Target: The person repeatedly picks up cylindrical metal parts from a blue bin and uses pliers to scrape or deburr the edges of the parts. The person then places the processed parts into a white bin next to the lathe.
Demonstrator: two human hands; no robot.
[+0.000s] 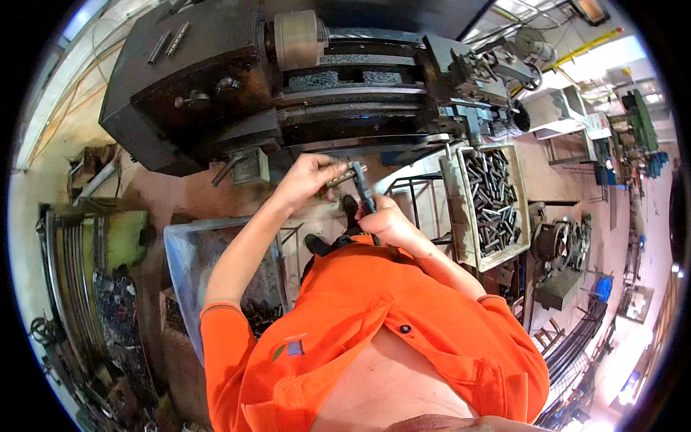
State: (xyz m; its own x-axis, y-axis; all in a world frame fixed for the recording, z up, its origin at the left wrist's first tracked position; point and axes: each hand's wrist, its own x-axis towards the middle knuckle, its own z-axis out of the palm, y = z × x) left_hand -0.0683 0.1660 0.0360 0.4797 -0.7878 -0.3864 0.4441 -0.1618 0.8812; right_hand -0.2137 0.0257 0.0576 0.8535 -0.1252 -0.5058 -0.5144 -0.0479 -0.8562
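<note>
Metal pin location: the short metal pin [337,179] is in the air in front of the torso, between the two hands, just short of the lathe [194,86].
Pin handling: judged from its metallic sheen, it is likely stiff, fairly light for one hand, and hard to break; any oil on it would make it slick.
Pin hold point: the bare side near its left end suits a thumb-and-finger pinch, leaving the right end free.
Pin long axis: it lies crosswise to the body, sloping in the view from lower left to upper right; the right end points toward the measuring tool and slightly away from the torso.
Left hand grip: the left hand [314,177] is closed in a pinch, thumb and fingers on the pin; blur hides the exact finger placement.
Right hand grip: the right hand [389,220] is curled closed around the lower part of a dark, caliper-like measuring tool [363,186].
Tool long axis: it points away from the torso, its far end leaning slightly left and meeting the pin's right end in the view; actual contact cannot be told.
Pale tray: to the right, the tray [469,229] holds many loose pins [494,198] pointing every way.
Lathe top: two rods [178,39] lie side by side.
</note>
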